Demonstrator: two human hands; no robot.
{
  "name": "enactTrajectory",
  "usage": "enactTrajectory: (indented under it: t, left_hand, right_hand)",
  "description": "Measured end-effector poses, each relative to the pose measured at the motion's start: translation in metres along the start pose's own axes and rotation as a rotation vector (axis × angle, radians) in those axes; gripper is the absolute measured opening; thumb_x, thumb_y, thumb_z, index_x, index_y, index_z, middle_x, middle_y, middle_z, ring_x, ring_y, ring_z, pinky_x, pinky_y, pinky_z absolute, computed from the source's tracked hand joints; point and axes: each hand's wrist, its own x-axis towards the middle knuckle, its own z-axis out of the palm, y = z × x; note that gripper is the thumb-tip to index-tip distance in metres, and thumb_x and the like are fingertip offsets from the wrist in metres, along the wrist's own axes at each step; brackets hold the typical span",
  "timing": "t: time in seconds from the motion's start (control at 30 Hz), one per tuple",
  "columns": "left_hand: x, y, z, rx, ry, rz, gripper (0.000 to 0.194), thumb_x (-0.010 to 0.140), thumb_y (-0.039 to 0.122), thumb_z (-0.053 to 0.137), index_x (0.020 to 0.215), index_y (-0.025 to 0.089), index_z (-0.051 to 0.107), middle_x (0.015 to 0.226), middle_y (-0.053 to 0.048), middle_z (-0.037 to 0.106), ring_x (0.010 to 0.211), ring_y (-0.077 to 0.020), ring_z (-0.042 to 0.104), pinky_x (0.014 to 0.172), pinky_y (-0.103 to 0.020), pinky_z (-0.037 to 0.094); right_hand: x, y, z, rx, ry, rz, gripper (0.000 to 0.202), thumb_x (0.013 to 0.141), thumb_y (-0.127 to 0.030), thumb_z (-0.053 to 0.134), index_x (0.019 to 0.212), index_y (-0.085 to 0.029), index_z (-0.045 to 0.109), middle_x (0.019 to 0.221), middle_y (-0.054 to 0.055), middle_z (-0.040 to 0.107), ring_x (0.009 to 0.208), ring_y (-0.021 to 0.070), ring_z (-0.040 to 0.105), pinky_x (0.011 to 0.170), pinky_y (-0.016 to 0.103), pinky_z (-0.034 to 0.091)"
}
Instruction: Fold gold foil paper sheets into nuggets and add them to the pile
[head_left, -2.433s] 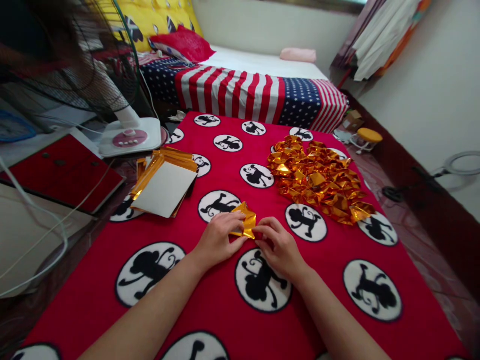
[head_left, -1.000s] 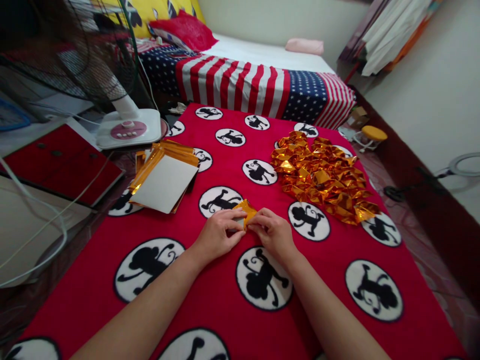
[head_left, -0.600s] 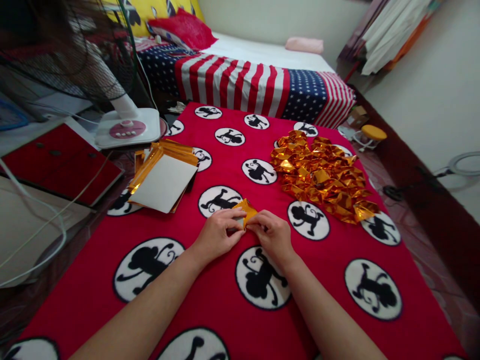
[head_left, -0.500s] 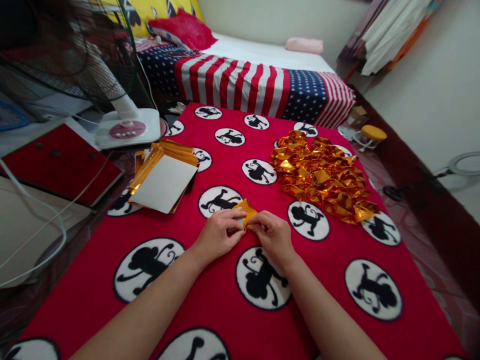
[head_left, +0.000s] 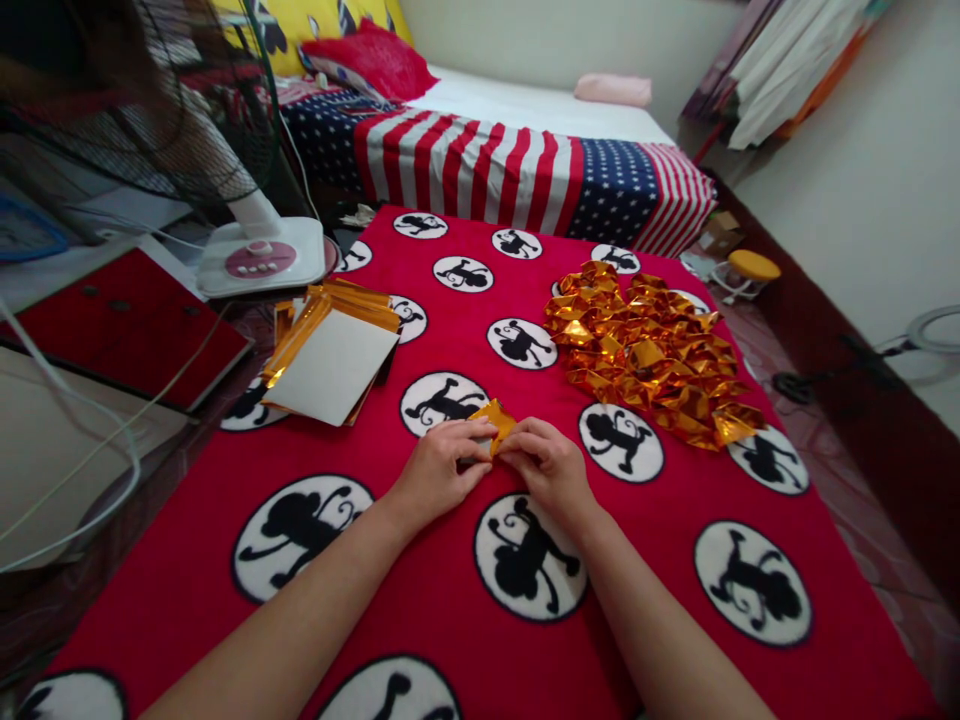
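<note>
Bench (head_left: 442, 600): red cloth with black monkeys in white discs; both forearms reach in over its near edge.
Left hand (head_left: 442, 470): grasping the left part of the foil piece (head_left: 495, 415), fingers above, thumb at the near edge.
Right hand (head_left: 551, 465): fingertips pinched together on the foil piece's right, near side.
Foil piece: one, gold with a pale patch; on the bench, between the two hands, jutting just beyond the fingertips.
Nearer hand: neither; both touch the foil piece, left hand from the left, right hand from the right.
Long axis: cannot tell; fingers cover much of the outline.
Sheets (head_left: 334, 370): gold stack, white-faced top, forward-left of the left hand, apart.
Foil pile (head_left: 645, 355): crumpled-looking gold shapes, forward-right of the right hand, apart.
Fan (head_left: 262, 265): white base, beyond the sheets.
Stool (head_left: 754, 265): yellow seat, far right.
Bed (head_left: 540, 110): white top, striped drape, beyond the bench.
</note>
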Motion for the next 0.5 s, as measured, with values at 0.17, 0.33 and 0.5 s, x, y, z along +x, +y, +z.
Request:
enactTrajectory:
  t: [0.17, 0.33, 0.5]
  left_hand:
    - [0.000, 0.000, 0.001, -0.010, 0.004, -0.015, 0.012, 0.074, 0.011, 0.071, 0.075, 0.022, 0.075, 0.109, -0.007, 0.074, 0.100, -0.0225, 0.070, 0.093, -0.042, 0.054]
    - [0.000, 0.000, 0.001, -0.019, 0.011, -0.019, 0.012, 0.075, 0.012, 0.071, 0.075, 0.022, 0.076, 0.109, -0.007, 0.074, 0.101, -0.0226, 0.070, 0.094, -0.041, 0.055]
    - [-0.002, -0.001, 0.002, -0.028, 0.012, -0.024, 0.013, 0.074, 0.011, 0.070, 0.076, 0.022, 0.076, 0.109, -0.006, 0.074, 0.101, -0.0227, 0.070, 0.094, -0.042, 0.055]
  right_hand:
    - [0.000, -0.008, 0.003, -0.124, 0.018, 0.094, 0.010, 0.082, -0.015, 0.064, 0.079, -0.024, 0.068, 0.083, 0.001, 0.063, 0.080, 0.0163, 0.059, 0.066, 0.026, 0.043]
    - [-0.001, -0.010, 0.007, -0.158, 0.064, 0.150, 0.007, 0.081, -0.020, 0.065, 0.075, -0.023, 0.066, 0.085, 0.001, 0.061, 0.075, 0.0148, 0.057, 0.063, 0.025, 0.042]
    - [-0.001, -0.011, 0.011, -0.171, 0.108, 0.190, 0.006, 0.078, -0.021, 0.067, 0.073, -0.023, 0.065, 0.082, 0.000, 0.061, 0.070, 0.0138, 0.057, 0.059, 0.025, 0.040]
